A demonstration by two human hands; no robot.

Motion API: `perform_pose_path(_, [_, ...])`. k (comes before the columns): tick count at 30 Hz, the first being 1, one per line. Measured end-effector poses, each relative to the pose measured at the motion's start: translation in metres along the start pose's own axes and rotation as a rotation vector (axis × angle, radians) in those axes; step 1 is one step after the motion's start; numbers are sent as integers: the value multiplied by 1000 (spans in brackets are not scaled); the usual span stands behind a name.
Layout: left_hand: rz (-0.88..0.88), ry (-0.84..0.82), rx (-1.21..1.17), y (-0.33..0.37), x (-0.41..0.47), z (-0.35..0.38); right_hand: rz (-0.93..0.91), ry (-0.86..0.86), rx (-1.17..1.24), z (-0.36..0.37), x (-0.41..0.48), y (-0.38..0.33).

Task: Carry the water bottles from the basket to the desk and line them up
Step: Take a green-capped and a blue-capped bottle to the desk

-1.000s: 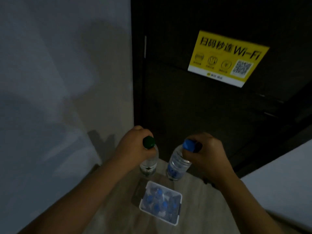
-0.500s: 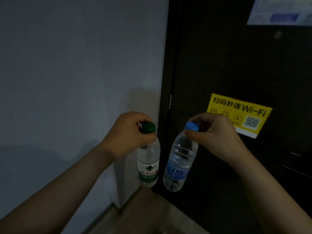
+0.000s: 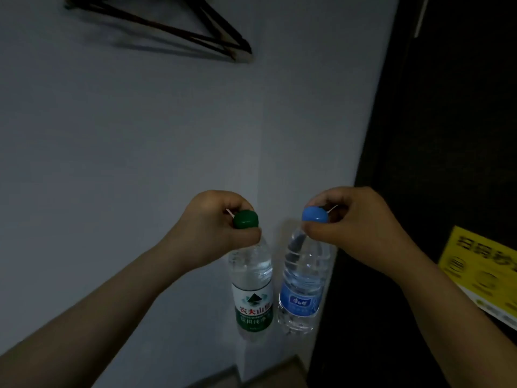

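Bottles [image 3: 253,278] aloft, grey wall [image 3: 140,135], dark door [image 3: 447,135]

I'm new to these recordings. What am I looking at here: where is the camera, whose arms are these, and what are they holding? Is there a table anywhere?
There is no machine here. A person wears one wide-angle camera on the head, so you look out and down along their own bare arms. The left hand grips a green-capped bottle at the neck, just under the cap. The right hand pinches a blue-capped bottle the same way. Both bottles hang roughly upright in the air, close side by side, resting on nothing. Behind them is a pale wall with a dark hanger near the top. To the right is a dark door bearing a yellow notice. Only a strip of floor shows at the bottom; no table, basket or desk is in view.
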State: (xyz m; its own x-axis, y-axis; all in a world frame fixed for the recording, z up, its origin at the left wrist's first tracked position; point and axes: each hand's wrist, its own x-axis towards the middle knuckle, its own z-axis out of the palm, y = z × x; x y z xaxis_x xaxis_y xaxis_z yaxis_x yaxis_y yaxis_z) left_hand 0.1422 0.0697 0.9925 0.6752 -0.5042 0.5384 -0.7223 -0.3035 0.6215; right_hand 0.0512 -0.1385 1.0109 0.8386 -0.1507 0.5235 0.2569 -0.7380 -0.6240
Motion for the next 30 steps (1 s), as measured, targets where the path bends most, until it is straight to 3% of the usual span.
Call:
perform_pose_path(13, [-220,305,322,12,-74,-107,-288,-274,292,79,51,-77])
perform_pose_path(21, [-374,506,539,36,-176,-197,-489,-450,439,159,31,-178])
perform_pose_path(30, [-552,687,773,106,-330,-283,-684,-649,597,231,-50,-321])
